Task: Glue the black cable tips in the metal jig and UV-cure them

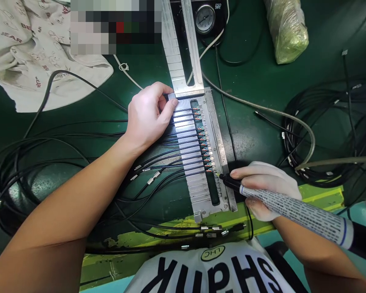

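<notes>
A slotted metal fixture lies on the green bench with several thin black cables clamped side by side across it, their stripped coloured ends lined up along a dark slot. My left hand rests on the cables at the fixture's upper left, its fingers closed on a small dark clamp bar. My right hand, in a white glove, grips a pen-shaped tool with a wrapped handle. The tool's fine tip touches the lowest wire end on the fixture.
Coils of black cable lie at the left and right. A printed cloth sits at the top left, a pressure gauge and a plastic-wrapped bundle at the top. Yellow tape marks the bench's near edge.
</notes>
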The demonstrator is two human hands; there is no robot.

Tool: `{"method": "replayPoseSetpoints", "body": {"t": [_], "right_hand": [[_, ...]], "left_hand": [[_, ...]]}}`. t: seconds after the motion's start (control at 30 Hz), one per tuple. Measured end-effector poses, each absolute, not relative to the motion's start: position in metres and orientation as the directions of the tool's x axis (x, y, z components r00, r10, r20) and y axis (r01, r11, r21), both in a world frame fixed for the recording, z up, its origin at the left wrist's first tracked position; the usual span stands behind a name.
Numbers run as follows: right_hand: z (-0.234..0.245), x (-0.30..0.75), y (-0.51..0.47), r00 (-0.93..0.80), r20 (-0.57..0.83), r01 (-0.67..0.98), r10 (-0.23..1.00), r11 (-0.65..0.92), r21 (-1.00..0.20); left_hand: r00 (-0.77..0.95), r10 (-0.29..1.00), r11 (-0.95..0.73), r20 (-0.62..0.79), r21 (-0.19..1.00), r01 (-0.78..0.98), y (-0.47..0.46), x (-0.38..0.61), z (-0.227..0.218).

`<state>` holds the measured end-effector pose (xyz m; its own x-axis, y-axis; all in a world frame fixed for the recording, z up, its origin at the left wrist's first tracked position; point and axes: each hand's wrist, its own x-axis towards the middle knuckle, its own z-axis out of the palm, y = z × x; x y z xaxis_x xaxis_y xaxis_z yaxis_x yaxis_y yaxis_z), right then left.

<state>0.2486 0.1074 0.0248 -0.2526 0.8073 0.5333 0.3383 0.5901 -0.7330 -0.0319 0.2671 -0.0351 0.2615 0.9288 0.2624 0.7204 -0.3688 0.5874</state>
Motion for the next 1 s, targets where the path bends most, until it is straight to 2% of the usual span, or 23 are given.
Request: {"method": "replayPoseSetpoints", "body": {"t": [0.17, 1.0], "right_hand": [[0.0231, 0.2496, 0.1068, -0.24, 0.549, 0.33, 0.801, 0.599, -0.73], [0.024, 0.2507, 0.1071, -0.278, 0.577, 0.322, 0.768, 0.641, -0.697]], "left_hand": [[0.264, 0.944, -0.33, 0.199, 0.561, 0.759, 0.2655, -0.0311, -0.0298], [0.249, 0.938, -0.342, 0.241, 0.534, 0.773, 0.2659, -0.0266, -0.0258]]}}
